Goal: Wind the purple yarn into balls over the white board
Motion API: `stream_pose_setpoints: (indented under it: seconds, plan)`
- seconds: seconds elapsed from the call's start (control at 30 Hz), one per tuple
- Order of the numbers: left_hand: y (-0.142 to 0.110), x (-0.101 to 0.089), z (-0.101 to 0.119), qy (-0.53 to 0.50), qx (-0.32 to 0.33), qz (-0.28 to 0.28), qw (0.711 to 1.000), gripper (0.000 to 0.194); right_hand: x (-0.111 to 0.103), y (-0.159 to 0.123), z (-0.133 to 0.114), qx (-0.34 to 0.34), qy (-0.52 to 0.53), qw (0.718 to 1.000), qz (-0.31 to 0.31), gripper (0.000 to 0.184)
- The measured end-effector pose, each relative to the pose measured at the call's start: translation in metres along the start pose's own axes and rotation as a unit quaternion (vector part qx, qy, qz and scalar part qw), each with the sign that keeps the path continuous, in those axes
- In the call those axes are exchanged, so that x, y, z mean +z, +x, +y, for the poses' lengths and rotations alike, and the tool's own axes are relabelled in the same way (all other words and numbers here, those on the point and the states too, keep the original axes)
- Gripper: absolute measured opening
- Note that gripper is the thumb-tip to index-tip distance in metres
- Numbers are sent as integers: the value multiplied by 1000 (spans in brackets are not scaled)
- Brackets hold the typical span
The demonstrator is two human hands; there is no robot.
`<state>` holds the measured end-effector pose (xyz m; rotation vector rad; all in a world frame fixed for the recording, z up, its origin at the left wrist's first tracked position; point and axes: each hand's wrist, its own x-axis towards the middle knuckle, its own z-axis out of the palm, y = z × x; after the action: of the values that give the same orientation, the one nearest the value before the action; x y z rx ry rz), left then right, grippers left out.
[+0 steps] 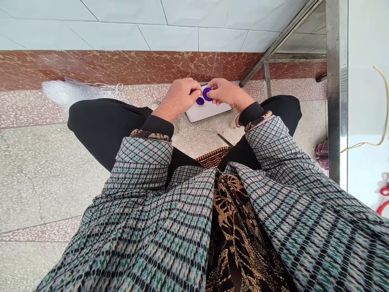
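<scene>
Over a white board (209, 112) with dark edges, both my hands are close together. My right hand (227, 93) pinches a fuzzy purple round piece (207, 94) between thumb and fingers. My left hand (181, 96) is closed in a pinch just to the left of that piece. Whatever its fingertips hold is too small to make out. A second purple round piece (199, 100) shows just below the left fingertips; whether it lies on the board or hangs is hard to tell.
Clear plastic wrapping with white cord (62, 92) lies on the floor by my left knee. To the right stands a metal-legged table (334, 93), with a yellow wire (383, 121) and red-handled scissors (384, 196) on it. A woven striped seat edge (212, 157) shows between my legs.
</scene>
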<state>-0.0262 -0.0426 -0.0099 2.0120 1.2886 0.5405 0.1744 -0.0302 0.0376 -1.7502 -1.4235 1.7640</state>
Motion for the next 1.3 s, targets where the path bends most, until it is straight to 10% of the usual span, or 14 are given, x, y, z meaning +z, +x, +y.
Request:
stream_pose_setpoints:
  seconds: [0.2, 0.43, 0.67, 1.03, 1.3]
  plan:
    - [3, -6, -5, 22, -53, 23, 998, 64, -1, -15, -8, 8, 106, 986, -131, 28]
    - [8, 17, -9, -37, -31, -34, 998, 52, -7, 8, 5, -86, 165, 979, -87, 35]
    - [-1, 7, 9, 5, -14, -91, 996, 35, -2, 6, 1, -19, 79, 995, 52, 37]
    - [2, 7, 1, 3, -13, -89, 996, 40, -4, -5, -2, 9, 106, 993, -54, 28]
    - [-1, -1, -3, -6, -24, -75, 997, 38, -3, 5, 8, -4, 29, 999, -16, 30]
